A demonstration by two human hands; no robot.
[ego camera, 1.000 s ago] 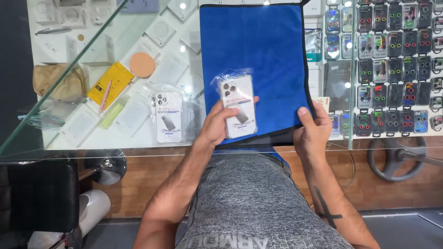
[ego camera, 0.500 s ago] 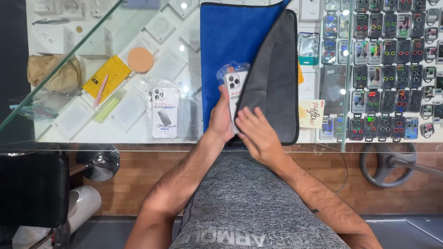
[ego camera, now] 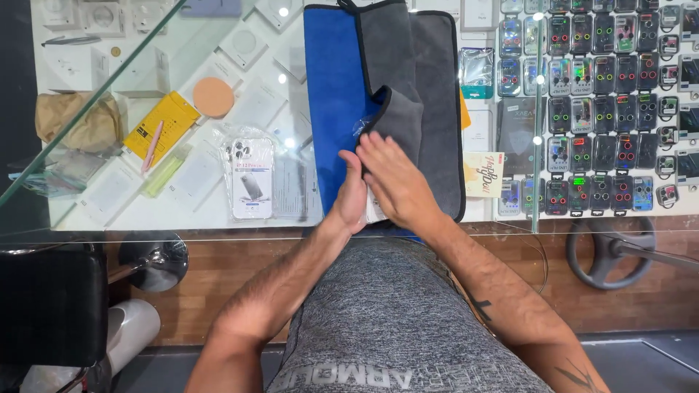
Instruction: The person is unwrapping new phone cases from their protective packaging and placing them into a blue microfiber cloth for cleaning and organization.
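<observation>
cloth [ego camera: 408, 80]: you folded its grey side over the blue | phone case pack [ego camera: 373, 207]: now almost hidden under the cloth and your hands | right hand [ego camera: 393, 178]: moved from the cloth's edge onto the fold

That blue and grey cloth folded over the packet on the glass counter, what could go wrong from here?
1. The right hand presses flat on the grey flap over a thin plastic packet, mostly hidden; pushing hard might crease it.
2. The cloth lies on smooth glass, so it may slide.
3. The left hand sits near the counter's front edge; the packet could slip off towards the person.
</observation>
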